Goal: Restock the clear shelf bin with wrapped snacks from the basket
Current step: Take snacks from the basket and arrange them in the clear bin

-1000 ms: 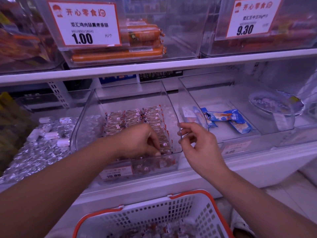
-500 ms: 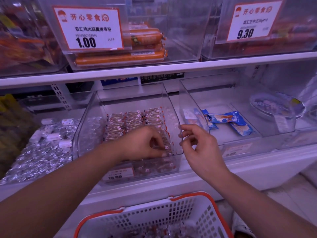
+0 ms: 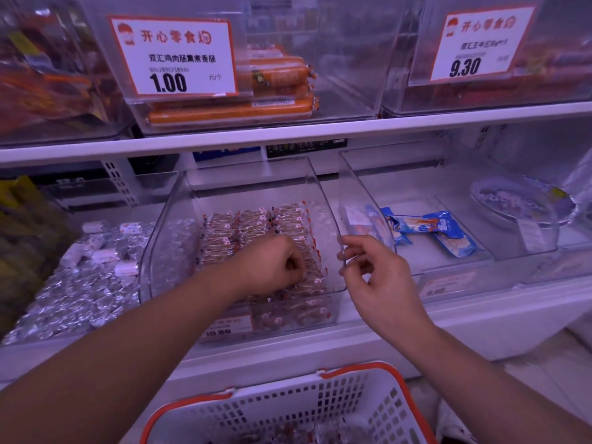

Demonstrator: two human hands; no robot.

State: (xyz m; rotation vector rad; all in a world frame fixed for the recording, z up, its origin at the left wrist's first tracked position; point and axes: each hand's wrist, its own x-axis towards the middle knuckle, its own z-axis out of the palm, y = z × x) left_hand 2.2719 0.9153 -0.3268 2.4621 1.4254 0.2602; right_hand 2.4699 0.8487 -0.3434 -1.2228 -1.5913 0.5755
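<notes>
The clear shelf bin [image 3: 166,225] stands on the lower shelf, with rows of small red-and-clear wrapped snacks [image 3: 256,225] on its floor. My left hand [image 3: 272,267] reaches inside at the bin's front right. Its fingers curl down and pinch a wrapped snack in the front row; the fingertips are partly hidden among the wrappers. My right hand [image 3: 381,280] hovers just right of the bin, fingers loosely bent, fingertips touching the front edge of the clear wall of the neighbouring bin [image 3: 352,181]. It holds nothing. Below, the white basket [image 3: 282,402] with an orange rim holds more wrapped snacks [image 3: 288,435].
Left of the bin lies a bed of silver-wrapped sweets [image 3: 73,290]. The neighbouring bin holds blue packets [image 3: 429,229]. A round lidded tub [image 3: 519,200] stands farther right. The shelf above carries orange sausages [image 3: 230,112] and two price cards.
My left hand has shifted slightly right along the front row of snacks. My right hand has stayed at the clear wall's edge. The view has tilted down a little.
</notes>
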